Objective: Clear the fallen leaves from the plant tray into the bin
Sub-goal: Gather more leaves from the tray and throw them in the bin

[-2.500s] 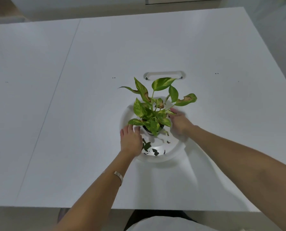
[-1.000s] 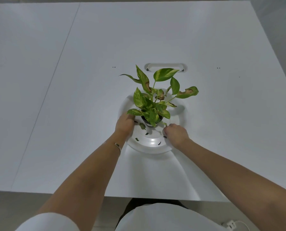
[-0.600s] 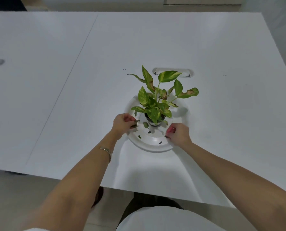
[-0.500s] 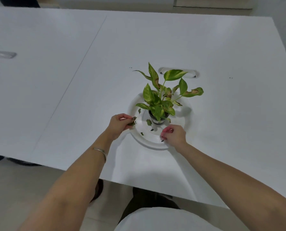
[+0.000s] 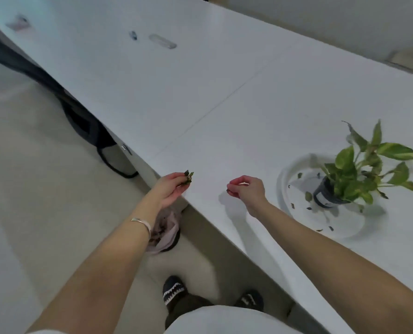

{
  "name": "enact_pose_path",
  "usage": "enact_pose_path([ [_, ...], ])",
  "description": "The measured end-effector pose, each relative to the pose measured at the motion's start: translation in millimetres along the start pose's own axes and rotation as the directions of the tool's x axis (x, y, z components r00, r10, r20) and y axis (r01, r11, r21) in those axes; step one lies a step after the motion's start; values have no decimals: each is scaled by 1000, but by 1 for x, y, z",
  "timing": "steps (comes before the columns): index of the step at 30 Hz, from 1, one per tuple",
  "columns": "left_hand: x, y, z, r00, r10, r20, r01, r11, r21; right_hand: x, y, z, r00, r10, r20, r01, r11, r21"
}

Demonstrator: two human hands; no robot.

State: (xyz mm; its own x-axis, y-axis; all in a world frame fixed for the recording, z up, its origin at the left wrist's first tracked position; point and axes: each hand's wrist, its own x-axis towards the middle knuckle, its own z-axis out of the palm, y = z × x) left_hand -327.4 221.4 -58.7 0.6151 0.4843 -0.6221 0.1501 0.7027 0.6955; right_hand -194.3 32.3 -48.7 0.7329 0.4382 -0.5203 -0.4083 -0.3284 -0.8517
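Note:
A round white plant tray (image 5: 294, 165) sits at the right on the white table, with a potted green plant (image 5: 359, 169) in a black pot and several small fallen leaves (image 5: 308, 195) around it. My left hand (image 5: 170, 188) is at the table's near edge, pinching a small bunch of dark leaves (image 5: 188, 177). My right hand (image 5: 246, 186) hovers over the table left of the tray, fingers pinched on a small dark leaf scrap (image 5: 228, 190). On the floor below my left hand stands a bin (image 5: 165, 233) lined with a pale bag, partly hidden by my wrist.
The white table (image 5: 200, 97) runs diagonally, its near edge passing between my hands. A dark chair (image 5: 89, 126) stands under the table at the left. My shoes (image 5: 174, 289) are on the beige floor beside the bin. Cable slots (image 5: 163, 42) lie far back.
The view has swung left and down, bringing the floor and bin into sight. Both hands have left the tray and moved left with leaves pinched in them; my left hand is now above the bin.

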Motion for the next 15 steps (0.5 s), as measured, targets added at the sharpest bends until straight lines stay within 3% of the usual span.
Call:
enact_pose_path([
  [6, -7, 14, -120, 990, -44, -131, 35, 997, -76, -3, 16, 123, 992, -9, 125, 28, 988, -149],
  [8, -11, 14, -118, 989, -42, -144, 34, 998, -57, -2, 18, 129, 995, -6, 100, 23, 986, -166],
  [9, -10, 12, -162, 976, -49, -214, 23, 992, -125, 6, 33, 174, 988, 3, 155, 32, 974, -226],
  [11, -11, 0, -167, 965, -86, -249, 62, 993, -101, 6, 42, 180, 991, 12, 131, 21, 969, -248],
  [12, -12, -7, -215, 933, -132, -335, 85, 985, -150, 15, 66, 226, 979, 57, 197, 9, 948, -317],
  [15, -1, -32, -258, 872, -209, -442, 115, 966, -230, 31, 98, 268, 963, 170, 207, -78, 917, -390],
])
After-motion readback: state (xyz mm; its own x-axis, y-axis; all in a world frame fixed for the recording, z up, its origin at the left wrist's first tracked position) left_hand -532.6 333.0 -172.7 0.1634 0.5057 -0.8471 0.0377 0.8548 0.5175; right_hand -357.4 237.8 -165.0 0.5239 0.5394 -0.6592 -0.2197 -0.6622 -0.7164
